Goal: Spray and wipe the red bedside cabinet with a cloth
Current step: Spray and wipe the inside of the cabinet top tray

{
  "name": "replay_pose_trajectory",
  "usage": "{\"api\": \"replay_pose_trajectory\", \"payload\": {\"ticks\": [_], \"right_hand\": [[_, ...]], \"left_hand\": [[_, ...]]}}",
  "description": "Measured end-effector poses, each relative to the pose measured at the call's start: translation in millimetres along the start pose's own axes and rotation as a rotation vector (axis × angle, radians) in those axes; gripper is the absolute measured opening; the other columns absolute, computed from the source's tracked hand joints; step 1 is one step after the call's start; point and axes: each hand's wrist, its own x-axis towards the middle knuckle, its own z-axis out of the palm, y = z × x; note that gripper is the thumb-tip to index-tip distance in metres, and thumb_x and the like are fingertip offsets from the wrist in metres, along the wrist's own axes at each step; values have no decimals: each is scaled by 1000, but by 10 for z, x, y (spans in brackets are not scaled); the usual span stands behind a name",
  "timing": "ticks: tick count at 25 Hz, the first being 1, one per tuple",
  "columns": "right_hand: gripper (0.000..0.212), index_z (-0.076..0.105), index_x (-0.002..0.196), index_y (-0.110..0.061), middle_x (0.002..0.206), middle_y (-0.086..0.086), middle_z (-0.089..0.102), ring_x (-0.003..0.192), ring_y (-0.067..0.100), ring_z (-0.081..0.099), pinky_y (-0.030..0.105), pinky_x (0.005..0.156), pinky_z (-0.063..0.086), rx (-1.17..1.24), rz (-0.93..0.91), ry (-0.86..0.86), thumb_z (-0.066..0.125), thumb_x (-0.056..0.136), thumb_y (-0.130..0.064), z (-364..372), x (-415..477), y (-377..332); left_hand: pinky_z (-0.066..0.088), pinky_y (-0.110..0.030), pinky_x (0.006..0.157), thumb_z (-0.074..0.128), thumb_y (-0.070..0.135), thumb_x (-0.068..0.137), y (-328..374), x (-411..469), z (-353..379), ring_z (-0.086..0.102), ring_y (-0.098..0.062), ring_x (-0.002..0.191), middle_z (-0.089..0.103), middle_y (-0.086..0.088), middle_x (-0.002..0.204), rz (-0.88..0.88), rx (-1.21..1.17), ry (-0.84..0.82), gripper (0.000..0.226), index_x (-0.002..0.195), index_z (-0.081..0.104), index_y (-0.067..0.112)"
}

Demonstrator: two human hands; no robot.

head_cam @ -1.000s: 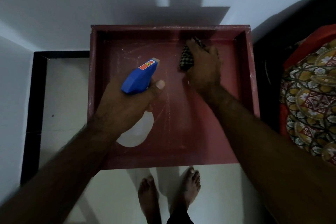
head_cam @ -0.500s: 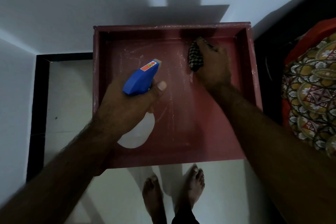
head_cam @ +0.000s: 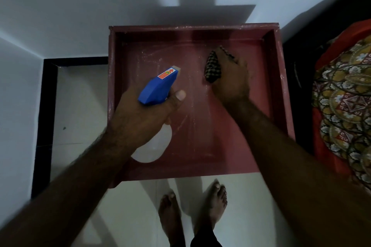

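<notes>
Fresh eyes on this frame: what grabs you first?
The blue-headed spray bottle stands out, gripped by the left hand over the left-centre of the red cabinet top, with its nozzle aimed at the far side. Next comes the right hand, holding a bunched checked cloth against the far right part of the streaky top. A bright patterned bedspread lies at the right edge.

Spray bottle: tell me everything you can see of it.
The spray bottle has a blue plastic trigger head with a red-orange arrow label and a pale nozzle tip, above a translucent whitish body. The left hand grips its neck, thumb wrapped across, hiding the trigger. It is held tilted over the recessed top of the red cabinet, on its left side, nozzle aimed toward the back rim. Whether it holds liquid cannot be told.
</notes>
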Motion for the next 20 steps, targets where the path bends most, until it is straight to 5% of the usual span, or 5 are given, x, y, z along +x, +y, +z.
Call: {"api": "replay_pose_trajectory", "payload": {"ticks": [5, 9, 14, 20], "right_hand": [[90, 37, 156, -33, 147, -1, 56, 127, 34, 46, 47, 101, 42, -88, -195, -133, 71, 75, -11, 3, -185, 77], [83, 40, 154, -32, 146, 5, 57, 130, 35, 45, 50, 106, 40, -40, 33, 5, 67, 79, -11, -91, -276, 180], [92, 39, 156, -32, 145, 0, 58, 124, 33, 48, 43, 101, 43, -114, -237, -176, 69, 73, -5, -62, -532, 176], [91, 39, 155, -29, 143, 6, 59, 125, 35, 47, 51, 101, 46, -8, -30, -66, 66, 73, -3, -39, -807, 199]], "left_hand": [[49, -8, 58, 65, 57, 79, -40, -54, 14, 69, -7, 60, 71, -2, 69, 11, 1, -2, 41, 94, 66, 19], [53, -11, 61, 62, 61, 77, -65, -113, 16, 70, -9, 62, 70, -2, 68, 19, 32, -17, 48, 96, 66, 17], [49, -7, 59, 63, 62, 78, -101, -215, 19, 69, -7, 61, 71, 3, 68, 8, 12, -9, 43, 89, 66, 20], [51, -9, 61, 61, 64, 76, -140, -314, 34, 70, -9, 63, 71, -1, 69, 12, 11, -11, 48, 93, 66, 20]]}}
